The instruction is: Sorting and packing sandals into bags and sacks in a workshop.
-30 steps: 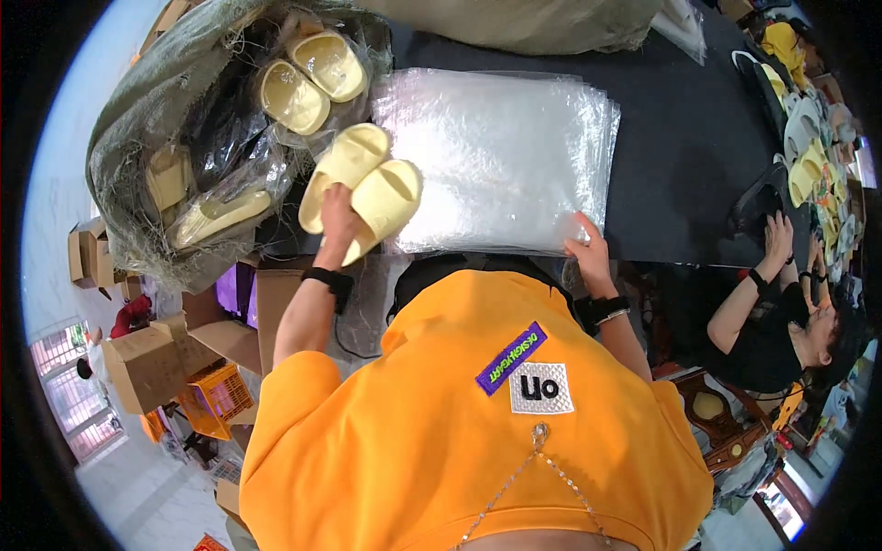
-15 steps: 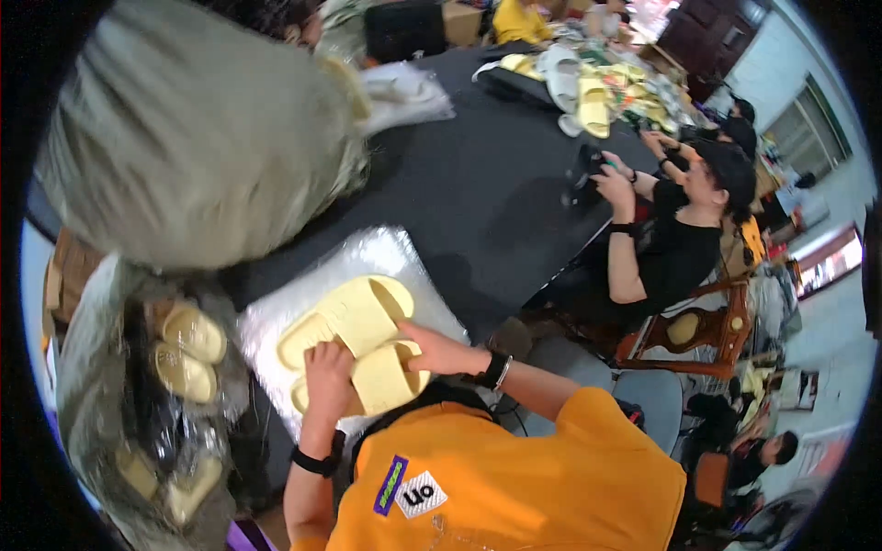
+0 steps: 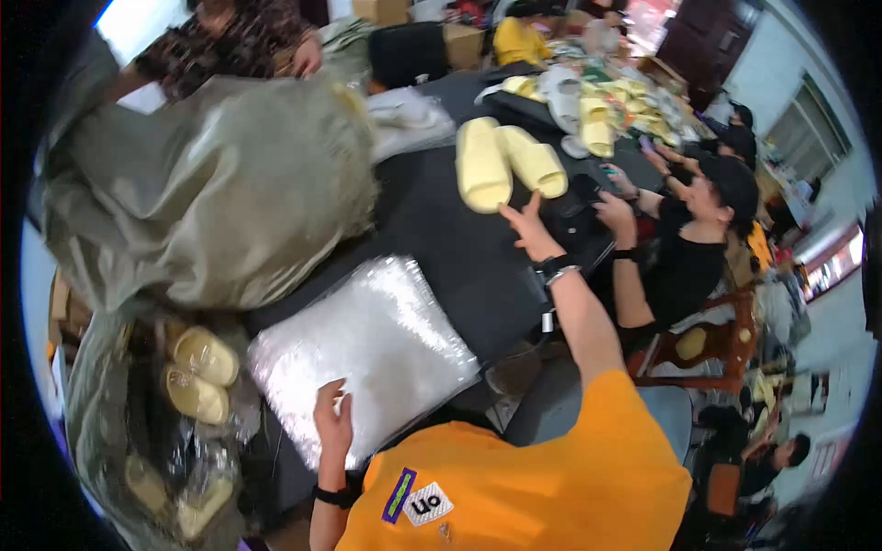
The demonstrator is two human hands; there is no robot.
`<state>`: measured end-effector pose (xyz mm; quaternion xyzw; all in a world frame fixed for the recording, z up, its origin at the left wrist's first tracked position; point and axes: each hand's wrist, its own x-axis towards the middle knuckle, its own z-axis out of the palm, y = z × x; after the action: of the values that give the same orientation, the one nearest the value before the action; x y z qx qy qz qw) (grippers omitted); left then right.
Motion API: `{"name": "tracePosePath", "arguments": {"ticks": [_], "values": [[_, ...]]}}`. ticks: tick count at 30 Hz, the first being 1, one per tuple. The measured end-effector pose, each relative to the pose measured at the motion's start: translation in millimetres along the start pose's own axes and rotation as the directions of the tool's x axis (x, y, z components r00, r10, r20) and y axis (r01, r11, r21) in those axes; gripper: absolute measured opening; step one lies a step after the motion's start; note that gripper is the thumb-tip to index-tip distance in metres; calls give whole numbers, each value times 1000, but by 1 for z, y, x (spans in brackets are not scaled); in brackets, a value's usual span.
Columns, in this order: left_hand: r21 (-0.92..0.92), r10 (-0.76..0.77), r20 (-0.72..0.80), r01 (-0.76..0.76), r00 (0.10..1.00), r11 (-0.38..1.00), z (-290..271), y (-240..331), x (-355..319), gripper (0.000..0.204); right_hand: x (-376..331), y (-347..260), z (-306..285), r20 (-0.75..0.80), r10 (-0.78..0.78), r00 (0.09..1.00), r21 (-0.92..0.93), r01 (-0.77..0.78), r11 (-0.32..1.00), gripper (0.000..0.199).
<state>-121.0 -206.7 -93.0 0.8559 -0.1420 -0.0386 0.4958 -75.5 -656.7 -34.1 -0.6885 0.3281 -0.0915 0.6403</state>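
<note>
A pair of pale yellow slide sandals, the left slide and the right slide, rests on the black-topped table ahead. My right hand is stretched out just short of them, fingers spread, holding nothing. One fingertip is at or very close to the left slide's near end; contact I cannot tell. Close to my body lies a stack of shiny clear plastic bags. My left hand is over its lower left part with thumb and fingers apart, nothing in it.
A big grey-green sack bulges across the table's left side. Below it, an opened bag holds wrapped yellow slides. A co-worker in black sits at right with a dark object in hand. More slides are heaped farther back.
The yellow pair went from the plastic stack to the table ahead and has left my hands. My right arm reached forward. The large sack sagged, uncovering a person behind it.
</note>
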Motion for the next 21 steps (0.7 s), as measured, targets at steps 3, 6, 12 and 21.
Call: {"name": "tracePosePath", "arguments": {"ticks": [3, 6, 12, 21], "values": [[14, 14, -70, -13, 997, 1000, 7, -23, -23, 23, -2, 26, 50, 309, -126, 943, -90, 161, 983, 88], [45, 19, -59, -16, 998, 999, 0, -22, -21, 19, -23, 85, 106, 583, -142, 800, -133, 266, 955, 51], [244, 34, -507, 106, 861, 964, -79, -57, -13, 22, -111, 120, 189, 768, -104, 632, -218, 410, 885, 35], [-696, -727, -623, 221, 289, 683, -144, -133, 27, 55, -129, 139, 204, 889, 18, 458, -288, 528, 799, 34]]}}
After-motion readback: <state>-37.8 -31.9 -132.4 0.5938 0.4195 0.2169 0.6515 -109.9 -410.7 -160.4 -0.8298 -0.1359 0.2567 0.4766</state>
